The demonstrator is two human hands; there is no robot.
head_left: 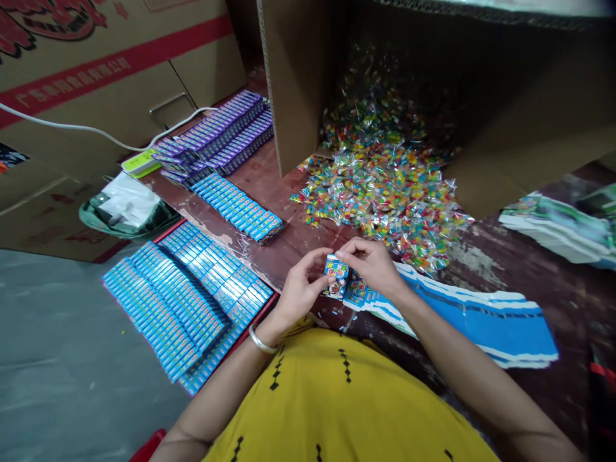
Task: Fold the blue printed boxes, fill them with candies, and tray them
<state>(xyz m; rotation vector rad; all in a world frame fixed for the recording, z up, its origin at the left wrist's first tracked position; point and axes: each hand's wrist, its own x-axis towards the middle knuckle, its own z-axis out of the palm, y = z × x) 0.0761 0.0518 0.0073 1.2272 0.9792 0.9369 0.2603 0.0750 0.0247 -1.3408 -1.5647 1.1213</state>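
Both my hands hold one small blue printed box (337, 276) upright at the table's near edge. My left hand (305, 282) pinches its left side between thumb and fingers. My right hand (368, 262) has thumb and fingers closed on its top edge. Beside the box, partly under my right hand, a fanned row of flat blue cartons (481, 317) stretches to the right. Beyond my hands lies a heap of small clear packets of colourful candies (385, 192), spilling from a large open cardboard box (298, 83).
A row of blue boxes (238, 206) and stacked purple boxes (221, 138) stand on the table (260, 167) at the left. Below them, a red tray (274, 300) holds many blue boxes. A green bag (125, 215), a white cable (110, 136) and large cartons are further left.
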